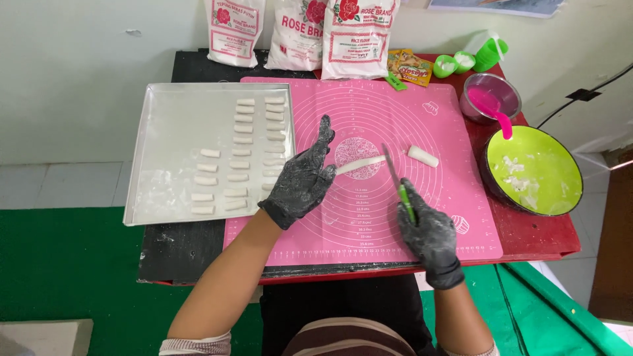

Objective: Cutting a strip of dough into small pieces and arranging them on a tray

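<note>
A person works at a table with both hands in black gloves dusted with white flour. The left hand (304, 177) lies on a pink mat (369, 231) with its fingers spread out flat, and it grips nothing. Its fingertips are just beside the left end of a long strip of white dough (359, 164), which lies in the middle of the mat. I cannot tell if they touch it. The right hand (428, 232) is closed around the green handle of a small knife (397, 182). The blade points up and away from the person, and its tip is just by the right end of the dough strip. A short piece of dough (422, 156) lies by itself a bit to the right of the knife. To the left of the mat sits a flat metal tray (168, 138). On it lie many little dough sticks (241, 151) in neat rows. To the right stands a big green bowl (537, 173) with white bits stuck inside. Behind it is a small metal bowl (493, 92) with a pink spoon (496, 112) in it. Three white bags of flour (300, 33) lean on the wall at the back. Some small green cups (465, 61) stand near them.
</note>
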